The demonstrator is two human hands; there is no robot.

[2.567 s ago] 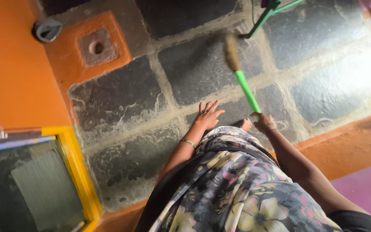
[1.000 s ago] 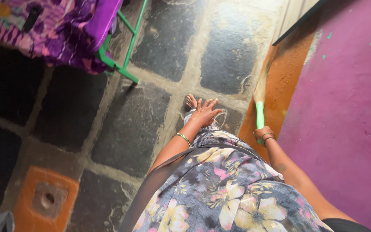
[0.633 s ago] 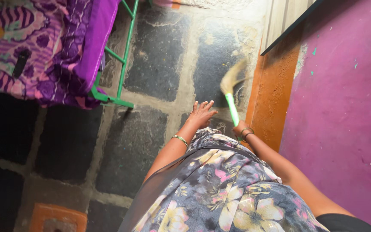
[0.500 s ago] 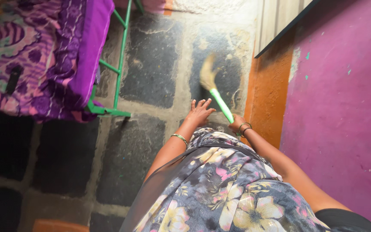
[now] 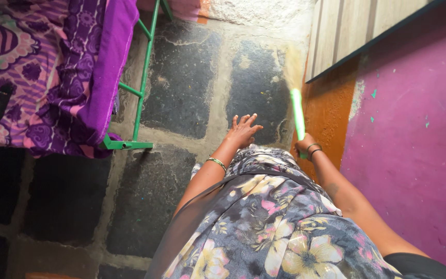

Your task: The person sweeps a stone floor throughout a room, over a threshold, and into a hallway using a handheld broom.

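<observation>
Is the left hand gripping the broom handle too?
No, the left hand is spread open against the flowered dress, while only the right hand grips the green broom handle.

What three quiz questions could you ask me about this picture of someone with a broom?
1. True or false: the right hand grips the green broom handle.
2. What is the left hand doing? A) holding a cloth B) resting open on the flowered dress C) touching the wall
3. Fill in: the bed frame under the purple bedcover is coloured ____.

Key:
1. True. The fingers wrap the handle near its lower end.
2. B. It holds nothing, and its fingers are spread.
3. Green.
</observation>
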